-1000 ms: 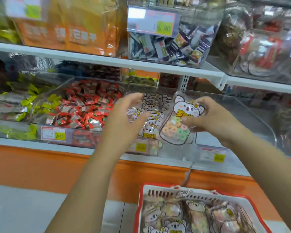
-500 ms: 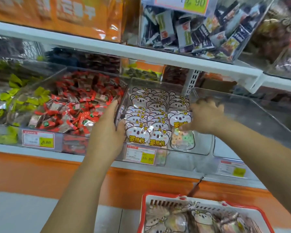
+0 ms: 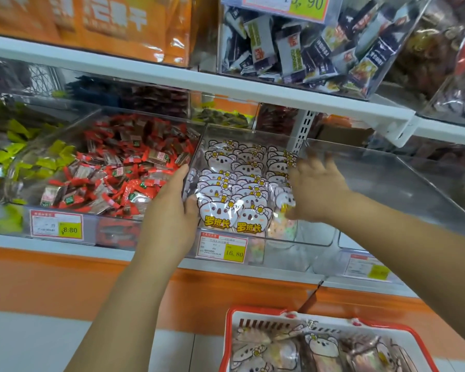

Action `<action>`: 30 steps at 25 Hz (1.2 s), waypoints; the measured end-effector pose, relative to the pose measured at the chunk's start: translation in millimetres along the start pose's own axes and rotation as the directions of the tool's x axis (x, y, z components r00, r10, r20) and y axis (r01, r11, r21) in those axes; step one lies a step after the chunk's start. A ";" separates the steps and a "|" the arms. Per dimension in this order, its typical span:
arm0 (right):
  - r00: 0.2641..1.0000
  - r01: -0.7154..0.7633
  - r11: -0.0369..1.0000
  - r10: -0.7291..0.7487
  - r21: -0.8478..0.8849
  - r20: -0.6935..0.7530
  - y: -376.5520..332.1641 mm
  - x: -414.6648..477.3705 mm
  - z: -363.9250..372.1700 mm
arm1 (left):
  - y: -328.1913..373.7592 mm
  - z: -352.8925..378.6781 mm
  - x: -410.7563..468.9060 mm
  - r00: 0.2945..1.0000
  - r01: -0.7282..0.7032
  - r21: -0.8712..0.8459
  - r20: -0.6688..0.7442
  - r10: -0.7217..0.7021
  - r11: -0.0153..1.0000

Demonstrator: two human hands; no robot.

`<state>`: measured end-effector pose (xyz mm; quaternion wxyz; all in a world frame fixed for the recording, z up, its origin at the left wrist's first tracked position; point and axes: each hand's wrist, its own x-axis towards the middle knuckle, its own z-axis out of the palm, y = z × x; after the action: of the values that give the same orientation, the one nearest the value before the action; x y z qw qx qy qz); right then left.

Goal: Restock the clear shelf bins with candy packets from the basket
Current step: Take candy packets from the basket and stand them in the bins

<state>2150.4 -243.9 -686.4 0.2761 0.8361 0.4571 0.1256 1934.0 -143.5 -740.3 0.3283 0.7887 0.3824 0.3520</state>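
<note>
Starting with the fingers: how do the left ones lie?

Straight. The left hand (image 3: 169,213) has its fingers (image 3: 179,174) flat along the outside of the clear bin's (image 3: 314,238) left wall, with the thumb over the edge beside the front packet.

And the right?

The right hand (image 3: 318,190) is spread open and blurred, palm down on the right-hand column, over a packet of coloured rings (image 3: 282,228) at the bin's front.

Where are the candy packets (image 3: 218,210)?

They stand in rows inside that bin, koala faces forward. More lie in the red-rimmed basket (image 3: 230,345) below, well apart from both hands.

What's around them?

Red sweets (image 3: 118,170) fill the bin just to the left. A price tag (image 3: 222,248) hangs on the front, and it all sits on a white shelf (image 3: 65,242).
</note>
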 end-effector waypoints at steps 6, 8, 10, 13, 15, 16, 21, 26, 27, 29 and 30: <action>0.996 0.040 0.999 -0.039 -0.005 0.085 -23.3 -3.0 15.6 | 0.9 -2.1 -1.7 1.000 -0.002 -0.002 0.010 0.002 1.000; 0.996 -0.002 0.999 0.006 -0.041 0.094 -26.5 5.4 17.0 | -0.1 -2.9 -2.3 1.000 -0.003 -0.010 0.019 0.003 1.000; 0.993 -0.045 0.996 0.053 -0.078 0.102 -30.6 11.1 16.4 | -1.3 -2.2 -1.4 1.000 -0.010 -0.007 0.021 0.010 1.000; 0.987 -0.071 0.994 0.083 -0.083 0.139 -39.2 15.8 16.4 | -2.0 -1.9 -0.4 1.000 -0.009 0.004 0.024 0.009 1.000; 0.987 -0.067 0.996 0.076 -0.062 0.143 -39.3 14.3 15.7 | -1.7 -2.2 -1.0 0.999 -0.009 0.011 0.031 0.009 1.000; 0.988 -0.067 0.997 0.073 -0.043 0.137 -36.1 11.9 14.4 | -1.6 -2.9 -1.5 0.999 -0.005 0.012 0.037 0.004 1.000; 0.994 -0.031 0.999 0.032 -0.005 0.107 -18.0 0.4 4.8 | -0.6 -4.5 0.0 0.999 0.005 -0.008 0.052 -0.005 1.000; 0.999 -0.018 0.999 0.019 0.046 -0.028 -10.5 -16.8 1.5 | 1.5 -5.1 -3.0 0.999 0.020 0.012 0.046 -0.020 1.000; 0.997 -0.008 0.995 0.016 0.100 -0.074 -9.1 -21.3 -0.3 | 3.9 -5.1 -3.3 0.999 0.022 0.016 0.044 -0.022 1.000; 0.996 0.032 0.955 -0.006 0.295 -0.090 -12.2 -31.0 -3.2 | 6.1 -5.7 -4.4 0.998 0.033 0.018 0.053 -0.034 0.999; 0.999 0.049 0.926 -0.044 0.374 -0.022 -16.9 -33.9 -3.5 | 5.7 -4.9 -4.0 0.998 0.040 0.024 0.056 -0.041 0.999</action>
<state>2118.4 -263.7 -691.8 0.1114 0.8614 0.4943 0.0352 1930.3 -148.4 -734.4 0.3373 0.7941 0.3929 0.3183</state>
